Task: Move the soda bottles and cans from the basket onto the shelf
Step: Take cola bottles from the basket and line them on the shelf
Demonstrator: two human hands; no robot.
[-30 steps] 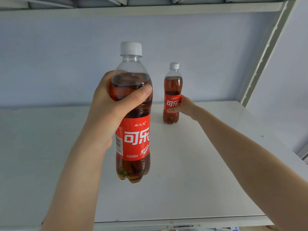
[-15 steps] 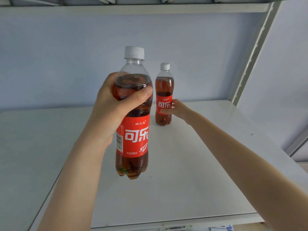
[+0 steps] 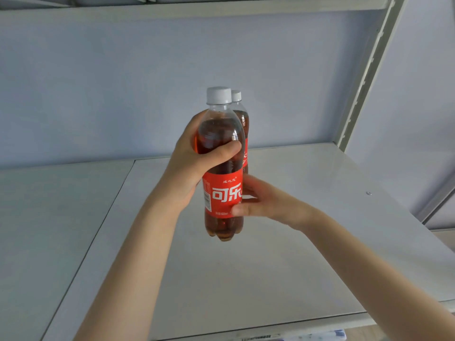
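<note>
A cola bottle (image 3: 222,190), gripped upright in the left hand (image 3: 194,163) with the blurred right hand (image 3: 268,203) at its label, hangs over the middle of the shelf board (image 3: 307,254). It blocks the straight line to a second bottle (image 3: 244,124) standing near the back edge, just behind it. Open board lies to either side, out to the left and right edges and along the front. The upper shelf (image 3: 197,7) caps the bay; a slotted post (image 3: 366,77) closes the back right corner.
</note>
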